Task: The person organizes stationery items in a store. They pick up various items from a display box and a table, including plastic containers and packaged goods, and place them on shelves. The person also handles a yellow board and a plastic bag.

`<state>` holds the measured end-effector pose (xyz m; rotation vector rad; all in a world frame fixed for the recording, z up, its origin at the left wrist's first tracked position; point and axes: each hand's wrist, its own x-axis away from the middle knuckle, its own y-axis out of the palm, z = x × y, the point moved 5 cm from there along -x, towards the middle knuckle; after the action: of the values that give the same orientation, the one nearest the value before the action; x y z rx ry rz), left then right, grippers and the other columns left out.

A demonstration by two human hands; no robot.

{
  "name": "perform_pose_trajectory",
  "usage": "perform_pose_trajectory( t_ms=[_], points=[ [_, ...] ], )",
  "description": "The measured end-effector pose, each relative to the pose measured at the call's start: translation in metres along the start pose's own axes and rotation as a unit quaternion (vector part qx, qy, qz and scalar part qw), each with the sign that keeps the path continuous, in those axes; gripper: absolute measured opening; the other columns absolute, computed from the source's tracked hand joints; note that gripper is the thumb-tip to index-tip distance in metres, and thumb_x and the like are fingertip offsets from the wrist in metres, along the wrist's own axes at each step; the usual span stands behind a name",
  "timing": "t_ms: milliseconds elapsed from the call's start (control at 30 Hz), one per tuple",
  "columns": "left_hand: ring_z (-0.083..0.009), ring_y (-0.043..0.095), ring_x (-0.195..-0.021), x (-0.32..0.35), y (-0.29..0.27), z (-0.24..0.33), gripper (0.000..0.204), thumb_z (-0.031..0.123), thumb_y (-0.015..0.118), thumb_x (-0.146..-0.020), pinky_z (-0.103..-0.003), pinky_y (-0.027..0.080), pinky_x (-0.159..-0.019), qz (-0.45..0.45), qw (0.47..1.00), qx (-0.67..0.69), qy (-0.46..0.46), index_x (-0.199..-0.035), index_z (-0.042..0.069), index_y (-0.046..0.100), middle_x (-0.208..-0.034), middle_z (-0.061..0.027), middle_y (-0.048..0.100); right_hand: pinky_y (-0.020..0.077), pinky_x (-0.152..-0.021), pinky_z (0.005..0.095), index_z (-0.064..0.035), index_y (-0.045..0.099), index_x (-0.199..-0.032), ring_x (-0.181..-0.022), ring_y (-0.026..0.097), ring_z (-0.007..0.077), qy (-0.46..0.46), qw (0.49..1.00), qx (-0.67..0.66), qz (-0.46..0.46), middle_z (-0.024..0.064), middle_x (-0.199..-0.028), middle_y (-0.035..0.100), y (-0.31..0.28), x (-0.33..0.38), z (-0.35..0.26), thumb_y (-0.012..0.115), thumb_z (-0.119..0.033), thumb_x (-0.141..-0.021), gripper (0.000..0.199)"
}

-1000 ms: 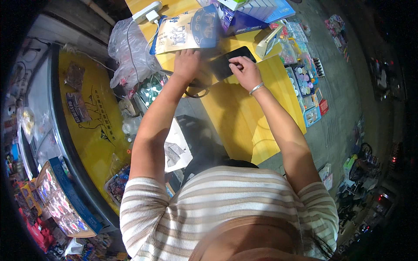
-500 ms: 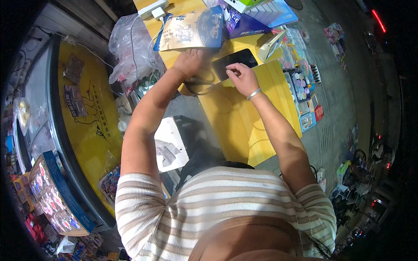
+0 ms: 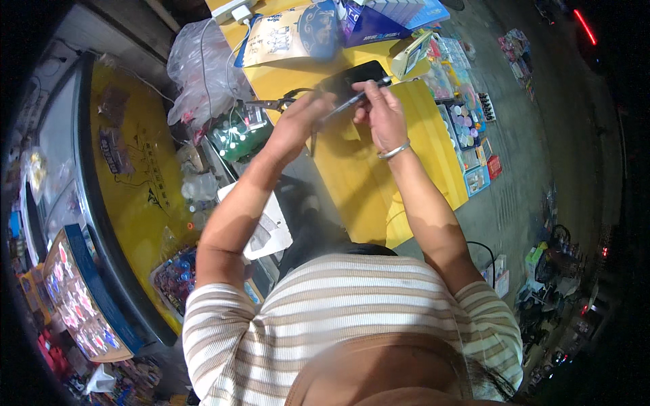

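Observation:
Between the thumb and fingers of my right hand (image 3: 383, 120) is a slim pen-like stick (image 3: 351, 103), slanting down to the left. Its lower end reaches the fingers of my left hand (image 3: 302, 123). That hand is smeared by motion, so its grip cannot be made out. Dark-handled scissors (image 3: 284, 101) lie against the left hand's far side, partly hidden by it. Whether the left hand holds them is unclear. Just beyond both hands, a black phone (image 3: 369, 70) lies on the yellow table (image 3: 379, 183).
A blue and cream pouch (image 3: 291, 35) and a purple box (image 3: 371, 26) stand at the table's far end. A small upright booklet (image 3: 410, 55) is right of the phone. Clear plastic bags (image 3: 203, 71) hang at the left. Trays of small goods (image 3: 464, 128) line the right side.
My left hand has come nearer, away from the pouch, and the scissors now show beside it. My right hand has lifted off the phone's edge, and the pen-like stick has come into sight in it.

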<state>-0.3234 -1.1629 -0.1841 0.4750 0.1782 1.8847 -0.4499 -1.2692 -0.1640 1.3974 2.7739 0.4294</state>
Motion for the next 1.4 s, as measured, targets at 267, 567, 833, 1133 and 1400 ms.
perform_pose_trajectory(
  t_ms=[267,567,833,1133,1400],
  points=[
    [-0.0246,0.049,-0.110,0.098,0.013,-0.053,0.035,0.017,0.041,-0.094,-0.039,0.040,-0.093,-0.002,0.863,0.503,0.042,-0.126,0.003,0.043,-0.119,-0.0095,0.051,0.0481,-0.054,0.0243,-0.0032,0.059,-0.104,-0.061,0.054,0.0099,0.076,0.991,-0.107,-0.012,0.0025,-0.078,0.058,-0.017,0.088,0.008,0.053,-0.025,-0.092,0.026],
    [-0.0273,0.045,-0.116,0.299,0.064,-0.095,0.033,0.012,0.047,-0.090,-0.040,0.036,-0.094,0.117,0.868,0.454,0.166,-0.122,0.003,0.040,-0.127,-0.0139,0.046,0.0515,-0.061,0.0243,-0.0009,0.056,-0.113,-0.071,0.062,0.0136,0.151,0.971,-0.069,-0.172,0.0084,-0.090,0.065,0.023,0.283,0.051,0.056,-0.017,-0.089,0.028],
    [-0.0312,0.044,-0.120,0.490,0.056,-0.133,0.035,0.008,0.044,-0.093,-0.044,0.041,-0.098,0.284,0.800,0.462,0.256,-0.127,0.000,0.038,-0.125,-0.0170,0.047,0.0499,-0.066,0.0259,-0.0008,0.051,-0.122,-0.080,0.060,0.0143,0.219,0.907,0.034,-0.359,0.0094,-0.098,0.064,0.093,0.432,0.081,0.048,-0.023,-0.093,0.036],
    [-0.0260,0.052,-0.109,0.698,0.017,-0.179,0.037,0.010,0.046,-0.093,-0.039,0.045,-0.091,0.399,0.762,0.378,0.344,-0.127,0.002,0.036,-0.114,-0.0132,0.053,0.0484,-0.062,0.0246,-0.0024,0.060,-0.103,-0.071,0.057,0.0116,0.273,0.747,0.179,-0.580,0.0049,-0.086,0.063,0.204,0.594,0.126,0.047,-0.028,-0.094,0.030],
    [-0.0196,0.057,-0.095,0.878,-0.003,-0.205,0.036,0.013,0.045,-0.093,-0.031,0.051,-0.070,0.579,0.692,0.276,0.333,-0.126,0.002,0.036,-0.114,-0.0121,0.056,0.0496,-0.066,0.0262,-0.0002,0.058,-0.096,-0.071,0.058,0.0123,0.265,0.631,0.214,-0.697,0.0044,-0.081,0.060,0.308,0.767,0.184,0.045,-0.028,-0.093,0.030]
  ],
)
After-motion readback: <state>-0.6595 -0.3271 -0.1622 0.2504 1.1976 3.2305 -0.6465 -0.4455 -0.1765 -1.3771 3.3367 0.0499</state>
